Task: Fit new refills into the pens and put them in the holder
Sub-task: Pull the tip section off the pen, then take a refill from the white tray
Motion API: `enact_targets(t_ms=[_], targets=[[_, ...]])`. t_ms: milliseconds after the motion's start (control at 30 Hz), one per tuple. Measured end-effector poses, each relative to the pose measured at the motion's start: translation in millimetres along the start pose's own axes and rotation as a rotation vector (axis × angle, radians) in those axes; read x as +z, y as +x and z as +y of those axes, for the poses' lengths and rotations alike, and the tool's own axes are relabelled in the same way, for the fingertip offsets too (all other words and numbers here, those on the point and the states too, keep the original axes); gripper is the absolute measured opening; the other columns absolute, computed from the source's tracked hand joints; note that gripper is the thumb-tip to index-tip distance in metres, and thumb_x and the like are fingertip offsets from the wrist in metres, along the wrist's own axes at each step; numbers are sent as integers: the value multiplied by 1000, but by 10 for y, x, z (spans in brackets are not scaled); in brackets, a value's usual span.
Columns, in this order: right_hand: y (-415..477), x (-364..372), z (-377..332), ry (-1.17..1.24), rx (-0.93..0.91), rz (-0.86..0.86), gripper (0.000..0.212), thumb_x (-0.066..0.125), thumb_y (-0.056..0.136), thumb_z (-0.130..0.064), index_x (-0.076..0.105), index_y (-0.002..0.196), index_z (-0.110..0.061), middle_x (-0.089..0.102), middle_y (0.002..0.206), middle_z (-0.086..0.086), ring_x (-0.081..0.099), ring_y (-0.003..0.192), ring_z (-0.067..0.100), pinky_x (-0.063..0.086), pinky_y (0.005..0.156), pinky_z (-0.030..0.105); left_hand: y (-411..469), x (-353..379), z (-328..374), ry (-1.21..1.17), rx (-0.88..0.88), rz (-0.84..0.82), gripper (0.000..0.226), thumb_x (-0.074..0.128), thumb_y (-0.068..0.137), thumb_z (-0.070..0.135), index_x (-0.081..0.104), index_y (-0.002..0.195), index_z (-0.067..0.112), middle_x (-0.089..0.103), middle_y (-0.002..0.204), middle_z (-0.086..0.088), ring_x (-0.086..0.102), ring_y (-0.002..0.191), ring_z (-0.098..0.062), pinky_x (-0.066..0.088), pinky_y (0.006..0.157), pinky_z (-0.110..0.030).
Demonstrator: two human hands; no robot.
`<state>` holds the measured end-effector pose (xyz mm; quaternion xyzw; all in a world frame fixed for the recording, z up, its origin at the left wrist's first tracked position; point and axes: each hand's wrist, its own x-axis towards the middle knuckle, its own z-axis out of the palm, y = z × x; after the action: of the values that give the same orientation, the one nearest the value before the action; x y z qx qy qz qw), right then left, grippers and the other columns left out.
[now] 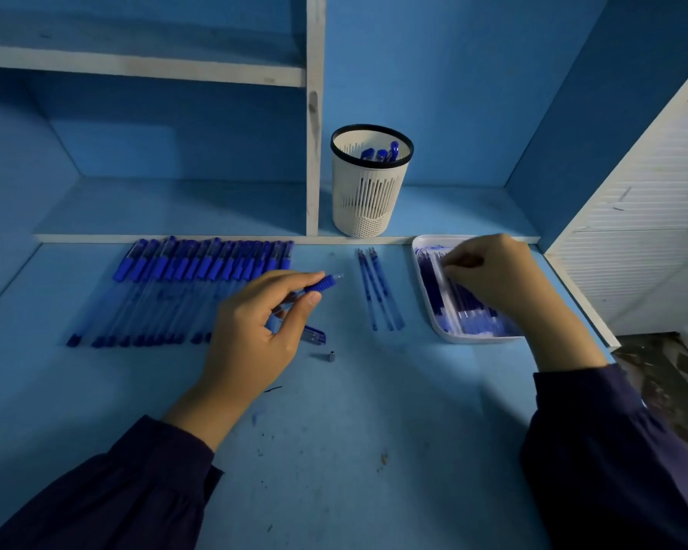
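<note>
Few pens (pixel 380 152) stand in holder (pixel 368 200); long row (pixel 199 279) waits on worktop (pixel 374 430); left hand (pixel 255 323) grips an open pen (pixel 321 284); right hand (pixel 493 271) pinches a refill (pixel 439 271) in tray (pixel 449 337).

One holder (pixel 368 200) on the shelf behind the worktop's back edge, three pens (pixel 380 152) in it. One row of capped pens (pixel 183 279) toward the back left, too tightly packed for an exact count. Three loose refills (pixel 378 289) mid-back. One tray (pixel 441 335) at the back right, tray refills (pixel 473 311) too heaped to count. One pen barrel (pixel 320 285), one loose cap (pixel 314 335), one metal tip (pixel 329 356). Two hands: left hand (pixel 255 331), right hand (pixel 497 271).
</note>
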<state>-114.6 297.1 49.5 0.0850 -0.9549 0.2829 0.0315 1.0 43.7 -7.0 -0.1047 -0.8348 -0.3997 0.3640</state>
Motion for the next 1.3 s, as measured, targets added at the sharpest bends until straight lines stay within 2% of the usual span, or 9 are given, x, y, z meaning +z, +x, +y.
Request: enact_targets(t_ms=[233, 467, 600, 767, 933, 1033, 1133, 1200, 1300], targets=[[-103, 28, 106, 62, 28, -65, 14, 72, 80, -9, 77, 88, -19, 66, 71, -8, 58, 64, 0, 40, 58, -1, 36, 66, 6, 1, 9, -13, 22, 66, 92, 13, 72, 112, 7, 67, 103, 10, 62, 94, 7, 48, 84, -9], [-109, 65, 153, 40, 35, -77, 16, 71, 81, -6, 76, 93, -16, 68, 81, -2, 59, 74, 8, 37, 59, -4, 3, 48, -3, -1, 9, -80, 23, 66, 91, 14, 72, 112, 8, 67, 101, 9, 64, 92, 0, 50, 82, -10], [-126, 71, 143, -15, 1, -55, 15, 68, 81, -4, 75, 93, -10, 72, 85, 4, 60, 77, 12, 38, 64, 9, -5, 33, -2, 9, 16, -96, 23, 67, 90, 13, 72, 112, 9, 66, 101, 12, 64, 92, 0, 50, 82, -10], [-137, 140, 100, -132, -51, -16, 19, 62, 81, -2, 76, 92, -10, 74, 87, 7, 65, 85, 24, 51, 75, 28, -9, 23, -1, 8, 8, -105, 23, 66, 90, 14, 72, 112, 9, 65, 102, 15, 64, 93, 1, 50, 82, -8], [-137, 152, 99, -134, -43, 28, 20, 60, 78, -2, 77, 83, -11, 73, 78, 9, 65, 77, 28, 54, 70, 34, -9, 31, 5, 9, 12, -103, 23, 66, 90, 14, 72, 112, 10, 67, 100, 11, 65, 92, 0, 50, 81, -10], [-151, 106, 94, -50, 17, 15, 23, 60, 79, -1, 77, 89, -13, 73, 81, 3, 62, 75, 17, 48, 67, 19, -7, 32, -1, 14, 11, -104, 23, 66, 90, 15, 72, 112, 9, 68, 101, 9, 65, 92, 0, 50, 82, -10], [-157, 24, 111, 115, 98, -9, 27, 60, 80, -1, 76, 88, -21, 65, 66, -10, 57, 58, 5, 40, 54, 5, -12, 30, 1, 15, 18, -92, 23, 67, 90, 14, 72, 112, 9, 68, 100, 9, 65, 92, 0, 50, 82, -9], [-187, -25, 90, 298, 120, -22, 28, 62, 82, -2, 75, 86, -27, 64, 60, -13, 54, 50, 5, 44, 58, 11, -14, 28, 4, 11, 27, -85, 23, 67, 90, 13, 72, 112, 10, 68, 100, 8, 66, 91, 0, 51, 81, -10], [-258, -18, -15, 617, 117, -71, 23, 65, 85, -1, 76, 90, -21, 70, 69, -9, 59, 59, 4, 47, 60, 13, -22, 19, 9, -15, 46, -83, 23, 67, 92, 17, 71, 114, 11, 69, 99, 9, 67, 88, 0, 53, 80, -14]])
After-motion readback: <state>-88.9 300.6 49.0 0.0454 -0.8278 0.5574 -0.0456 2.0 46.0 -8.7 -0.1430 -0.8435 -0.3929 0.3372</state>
